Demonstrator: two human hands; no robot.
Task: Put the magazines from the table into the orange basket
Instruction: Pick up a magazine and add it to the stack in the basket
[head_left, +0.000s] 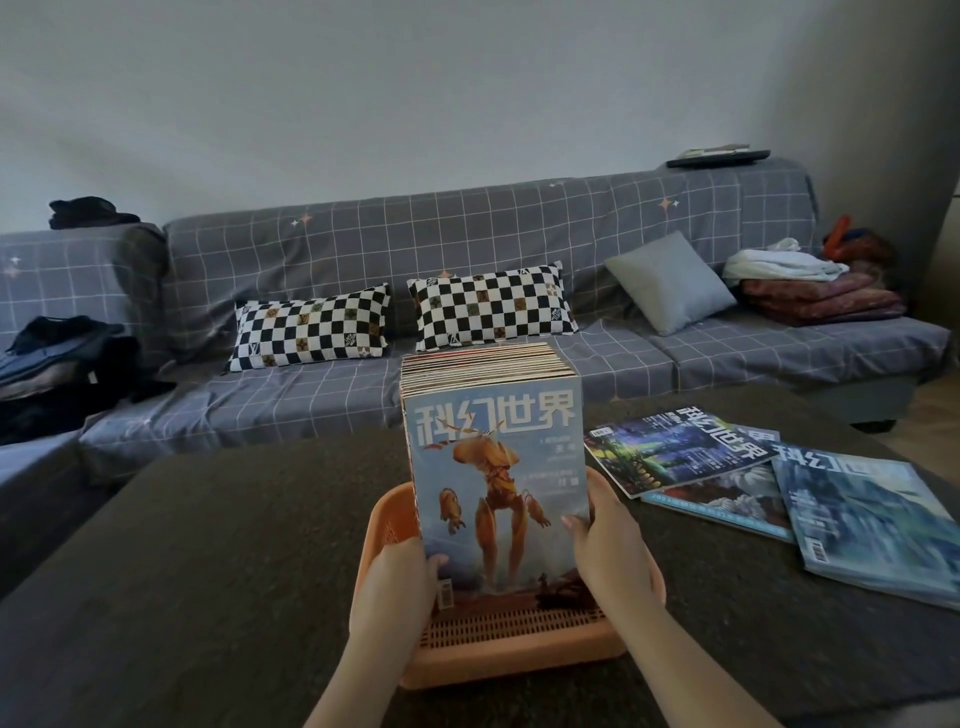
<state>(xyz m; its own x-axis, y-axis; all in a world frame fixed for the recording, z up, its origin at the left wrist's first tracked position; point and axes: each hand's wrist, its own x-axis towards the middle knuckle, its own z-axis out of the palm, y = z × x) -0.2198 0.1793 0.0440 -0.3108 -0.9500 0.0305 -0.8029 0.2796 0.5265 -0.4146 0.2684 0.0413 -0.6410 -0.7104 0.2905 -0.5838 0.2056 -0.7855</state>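
Head view: a thick stack of glossy paper magazines stands upright on its lower edge in the orange basket, long axis vertical, front cover facing the camera. The cover shows an orange insect-like figure on pale blue beneath large white characters. The stack's top edges show as many thin layered page blocks, tilted slightly away from the viewer. The basket is a shallow rectangular tub of orange plastic with rounded corners and a slotted base; it sits near the front edge of the bench, about midway along it. The bench top is dark and has a coarse, carpet-like texture.

The left hand grips the stack's lower left side, thumb curled over the front cover and fingers behind. The right hand grips the lower right side, thumb on the cover, fingers wrapped round the edge.

Three loose magazines lie flat toward the bench's right edge, fanned and overlapping, covers up. The top one is dark with blue-green artwork, its long axis skewed toward the right corner; the nearest one is pale blue and lies closest to the right edge.

Behind the bench stands a sofa under a grey grid-patterned cloth, with two black-and-white chequered pillows and a plain grey cushion.
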